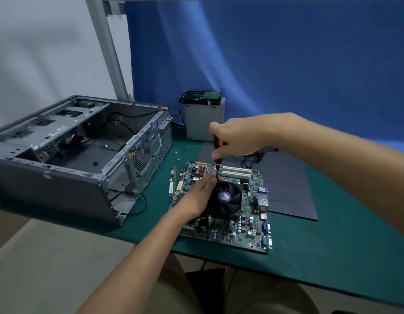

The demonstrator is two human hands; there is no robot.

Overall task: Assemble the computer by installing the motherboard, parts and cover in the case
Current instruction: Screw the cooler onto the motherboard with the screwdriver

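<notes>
The green motherboard (246,225) lies flat on the green mat, with a black CPU cooler fan (226,199) mounted on it. My right hand (237,137) grips an orange-and-black screwdriver (218,155) held upright, its tip down at the fan's far left corner. My left hand (196,196) rests on the fan's left side, fingers closed around the screwdriver's shaft near the tip. The open grey computer case (78,150) lies on its side at the left, empty inside except for cables.
A RAM stick (172,181) lies left of the board. Loose screws (180,152) are scattered behind it. A grey box with a hard drive (201,98) on top stands at the back. The dark cover panel (287,184) lies right of the board. The table edge runs near my lap.
</notes>
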